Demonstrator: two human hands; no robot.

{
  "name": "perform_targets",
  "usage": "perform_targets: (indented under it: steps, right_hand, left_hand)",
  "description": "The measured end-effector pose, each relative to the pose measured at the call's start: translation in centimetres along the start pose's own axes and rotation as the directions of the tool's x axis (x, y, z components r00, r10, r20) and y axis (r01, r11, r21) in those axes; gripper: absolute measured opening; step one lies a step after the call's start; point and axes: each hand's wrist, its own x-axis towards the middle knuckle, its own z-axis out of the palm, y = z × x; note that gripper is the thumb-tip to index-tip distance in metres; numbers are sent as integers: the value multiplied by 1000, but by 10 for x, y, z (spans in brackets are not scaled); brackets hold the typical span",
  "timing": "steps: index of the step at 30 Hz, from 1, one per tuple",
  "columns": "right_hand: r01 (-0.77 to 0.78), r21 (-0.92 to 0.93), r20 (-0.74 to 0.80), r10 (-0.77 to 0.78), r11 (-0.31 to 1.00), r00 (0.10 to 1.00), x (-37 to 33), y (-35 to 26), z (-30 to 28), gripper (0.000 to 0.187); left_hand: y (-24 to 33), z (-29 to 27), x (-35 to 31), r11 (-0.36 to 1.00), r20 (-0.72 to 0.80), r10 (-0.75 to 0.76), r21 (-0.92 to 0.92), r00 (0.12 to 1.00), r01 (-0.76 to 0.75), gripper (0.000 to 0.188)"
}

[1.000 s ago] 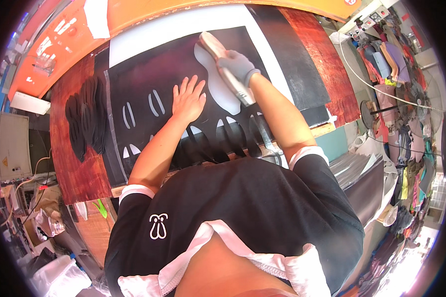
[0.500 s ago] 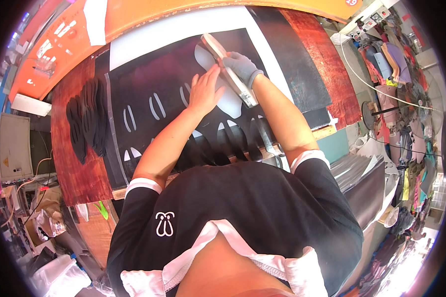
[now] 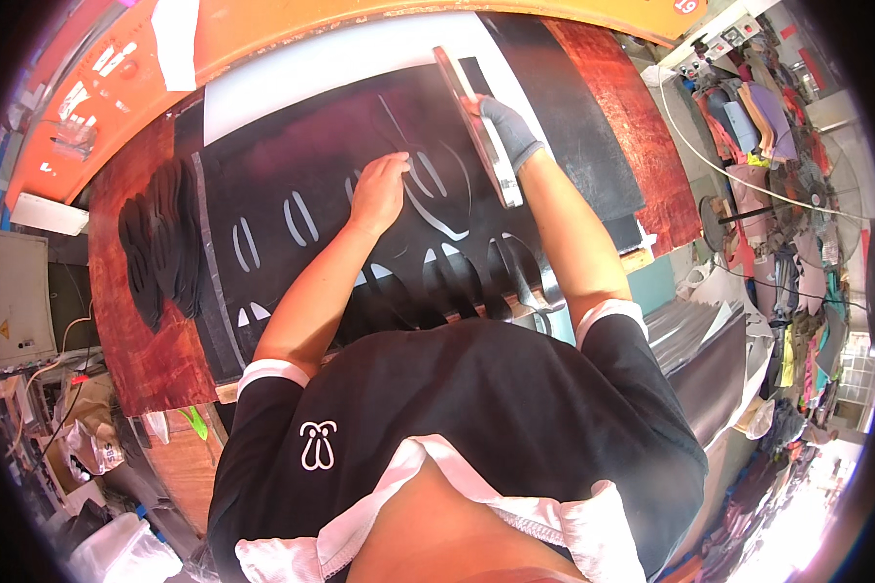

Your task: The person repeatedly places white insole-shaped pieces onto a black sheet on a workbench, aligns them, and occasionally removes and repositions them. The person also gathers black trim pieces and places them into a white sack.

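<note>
My gloved right hand (image 3: 507,134) grips a long, narrow cutting die (image 3: 478,131), tilted on its edge over the right part of a black sheet (image 3: 272,155). My bare left hand (image 3: 379,189) is low over the middle of that sheet, its fingers bent and pressed together. What they hold, if anything, does not show. Beside these fingertips lies a sole-shaped black piece (image 3: 447,185), with a thin pale gap around part of its outline and pale slits inside. Paired curved slits run across the sheet to the left. Sole-shaped openings line its near edge, partly hidden by my body.
A stack of black sole-shaped pieces (image 3: 160,238) lies on the reddish board (image 3: 136,355) at left. Under the black sheet is a white sheet (image 3: 292,83). An orange machine beam (image 3: 292,29) spans the far side. Coloured materials hang at the right.
The die has moved right, away from my left hand, which has drawn back slightly toward me with fingers bent. A black piece now fills most of the pale sole-shaped area seen before.
</note>
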Motion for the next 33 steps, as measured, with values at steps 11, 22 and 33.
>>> perform_targets:
  steps: [11, 22, 33]
  right_hand:
    - [-149, -985, -107, -354, -92, 929, -22, 22, 14, 77]
    - [174, -961, 17, -579, 217, 815, -107, 57, -54, 73]
    - [243, -925, -24, -682, 293, 731, -124, 79, -70, 76]
  left_hand:
    - [-5, 0, -1, 994, 59, -87, 64, 994, 83, 15]
    - [-2, -6, 15, 991, 131, -89, 113, 987, 74, 31]
    - [32, 16, 147, 929, 673, 106, 196, 732, -315, 85]
